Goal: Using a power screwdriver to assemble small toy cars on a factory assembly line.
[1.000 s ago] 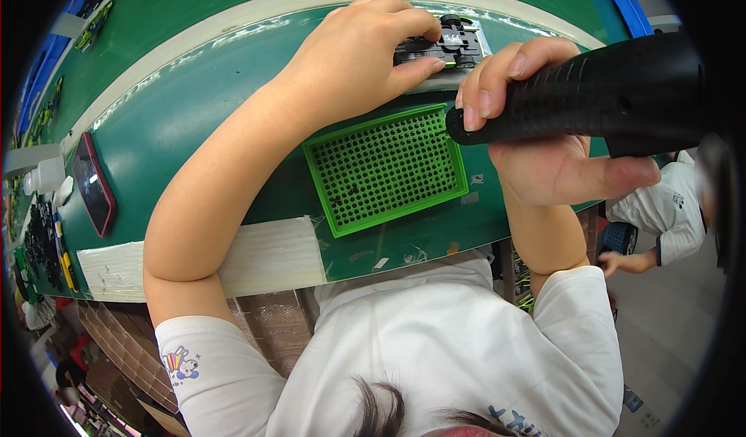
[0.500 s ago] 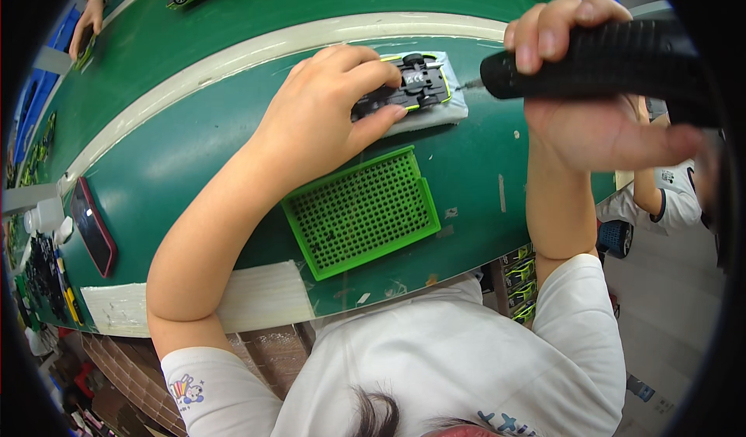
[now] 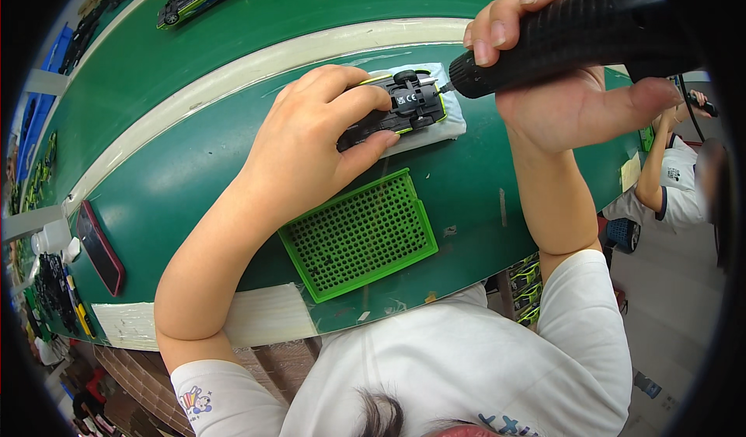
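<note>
My left hand is closed over a toy car lying upside down, its black underside and wheels facing up and a lime green edge showing. Beneath the car is a pale, cloth-like pad. In my right hand is a black electric screwdriver, gripped around its body and tilted. Its bit is at the car's right end; whether it touches a screw there I cannot tell. Part of the car is hidden under my left fingers.
Nearer me lies a green perforated tray. A phone rests at the left, near pens. Across the pale strip are more toy cars. Another person is at the right.
The screwdriver has moved left, bringing its bit from beside the pad to the car's end. The other person's hands at the far left have gone from view.
</note>
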Demonstrator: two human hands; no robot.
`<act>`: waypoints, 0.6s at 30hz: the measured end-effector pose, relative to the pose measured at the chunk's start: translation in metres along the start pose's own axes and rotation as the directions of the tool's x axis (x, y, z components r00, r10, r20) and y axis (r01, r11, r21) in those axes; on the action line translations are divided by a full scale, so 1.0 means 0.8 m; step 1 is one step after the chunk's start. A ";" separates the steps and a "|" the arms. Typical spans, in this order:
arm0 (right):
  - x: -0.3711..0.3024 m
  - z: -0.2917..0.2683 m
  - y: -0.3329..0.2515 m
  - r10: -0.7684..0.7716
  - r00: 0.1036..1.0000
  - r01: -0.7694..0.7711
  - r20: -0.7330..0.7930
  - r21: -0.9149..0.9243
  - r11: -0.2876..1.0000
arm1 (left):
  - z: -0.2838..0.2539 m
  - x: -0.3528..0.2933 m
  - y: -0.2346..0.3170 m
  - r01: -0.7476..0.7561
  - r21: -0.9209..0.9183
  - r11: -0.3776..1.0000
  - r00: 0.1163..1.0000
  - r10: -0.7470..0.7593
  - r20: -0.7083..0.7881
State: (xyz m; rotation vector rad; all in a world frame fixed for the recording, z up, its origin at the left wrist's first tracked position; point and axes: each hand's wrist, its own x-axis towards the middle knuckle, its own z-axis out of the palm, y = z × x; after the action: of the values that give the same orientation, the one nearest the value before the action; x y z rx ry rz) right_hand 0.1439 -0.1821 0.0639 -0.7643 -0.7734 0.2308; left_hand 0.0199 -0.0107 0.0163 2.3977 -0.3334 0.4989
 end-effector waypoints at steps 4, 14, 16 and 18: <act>-0.003 0.011 0.005 0.045 0.985 -0.031 -0.164 0.089 0.996 | 0.001 -0.002 -0.001 -0.003 0.008 1.000 1.000 0.003 -0.004; -0.001 0.014 0.010 0.106 0.989 -0.082 -0.101 0.219 0.972 | 0.003 -0.001 -0.002 -0.018 -0.004 1.000 1.000 0.017 -0.013; -0.001 0.010 0.008 0.119 0.989 -0.099 -0.088 0.199 0.975 | 0.003 -0.002 -0.001 -0.023 -0.006 1.000 1.000 0.023 -0.017; -0.003 0.006 0.010 0.133 0.988 -0.117 -0.075 0.184 0.976 | 0.001 -0.003 -0.001 -0.037 0.016 0.999 0.999 0.038 -0.025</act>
State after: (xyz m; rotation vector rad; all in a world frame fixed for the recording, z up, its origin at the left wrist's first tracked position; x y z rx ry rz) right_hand 0.1395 -0.1754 0.0592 -0.6483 -0.6133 0.3735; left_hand 0.0185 -0.0104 0.0143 2.4017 -0.3654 0.5501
